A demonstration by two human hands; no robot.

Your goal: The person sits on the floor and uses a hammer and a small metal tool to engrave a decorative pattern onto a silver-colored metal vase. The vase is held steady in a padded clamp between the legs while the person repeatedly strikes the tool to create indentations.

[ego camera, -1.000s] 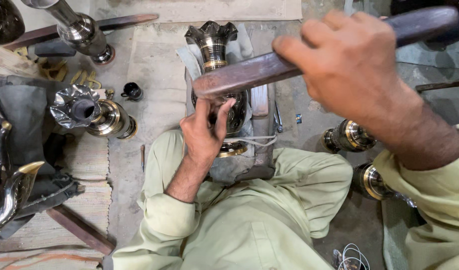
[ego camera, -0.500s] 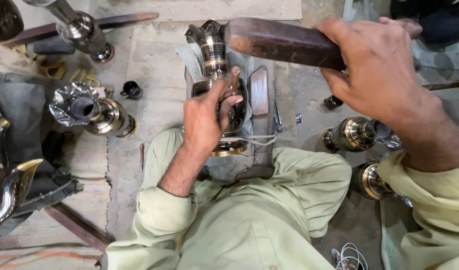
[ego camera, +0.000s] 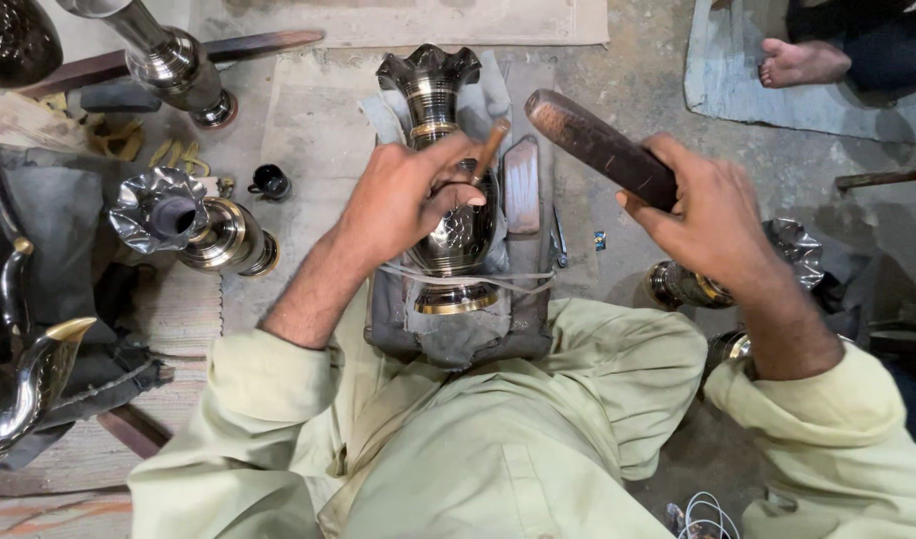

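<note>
i see my left hand (ego camera: 403,205) resting on the dark engraved metal vase (ego camera: 448,190), which lies on its side on a grey padded cradle (ego camera: 523,260) just ahead of my knees, its fluted mouth pointing away from me and its brass-ringed foot nearest my lap. the fingers of that hand are closed around a thin punch (ego camera: 488,150), pinched between thumb and forefingers, with its tip down against the belly of the vase and its upper end tilted up to the right. a loop of pale cord (ego camera: 523,276) crosses the cradle near the vase's foot.

my right hand (ego camera: 702,215) is raised to the right of the vase, wrapped tight on one end of a dark wooden mallet (ego camera: 598,148). the mallet's free end slants up and left, above the right edge of the cradle and near the top of the punch, though apart from it (i cannot tell how high it sits over the work).

off to the left, another vase with a crinkled silver rim (ego camera: 194,222) lies on the floor, and a small black cup (ego camera: 270,182) stands just beyond it. a tall metal stem (ego camera: 169,58) leans at the upper left. at the upper right, someone else's bare foot (ego camera: 802,62) rests on a grey mat (ego camera: 737,90). more brass-banded pieces (ego camera: 683,284) lie under my right wrist.
</note>
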